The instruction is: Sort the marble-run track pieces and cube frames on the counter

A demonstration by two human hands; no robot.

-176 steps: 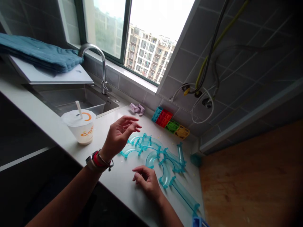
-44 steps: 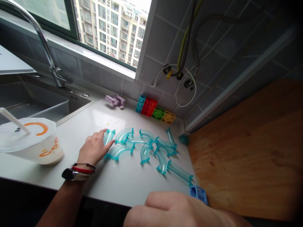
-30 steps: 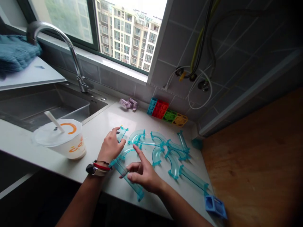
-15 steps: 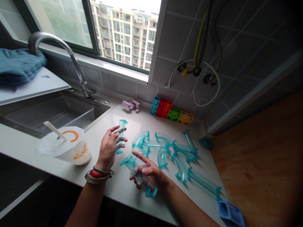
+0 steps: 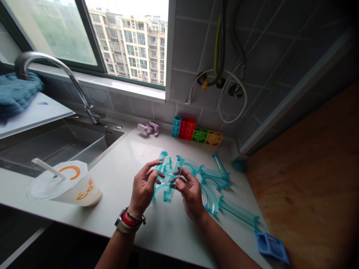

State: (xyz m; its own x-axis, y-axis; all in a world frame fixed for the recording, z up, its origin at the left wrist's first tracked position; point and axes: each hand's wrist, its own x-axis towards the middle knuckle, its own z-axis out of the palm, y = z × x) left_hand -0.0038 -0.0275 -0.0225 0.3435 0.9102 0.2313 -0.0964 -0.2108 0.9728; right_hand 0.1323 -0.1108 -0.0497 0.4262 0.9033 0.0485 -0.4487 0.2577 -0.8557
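Two see-through teal track pieces are up off the white countertop (image 5: pixel 131 224), one in each hand. The left hand (image 5: pixel 143 186) pinches the shorter straight track piece (image 5: pixel 159 170) between thumb and fingers. The right hand (image 5: pixel 190 192) pinches the longer straight track piece (image 5: pixel 174 178) the same way. Both hands are closed on their piece, not spread flat.

The two pieces sit side by side, very near each other, but I cannot tell if they touch. Each one is long and thin. Its long line runs from about 7 o'clock, near the person, up to about 1 o'clock, toward the window. The far ends point at the row of colorful blocks (image 5: pixel 197 134) by the wall.

To do this well, I think the hands should keep the pieces lined up and hold them by the sides, so the little end clips stay free. A soft grip looks best, since the plastic seems thin.

Under the hands lie the curved track pieces (image 5: pixel 213 183). At 9 o'clock stands a drink cup (image 5: pixel 67 185) with a straw. A blue block (image 5: pixel 270 246) lies at 4 o'clock.
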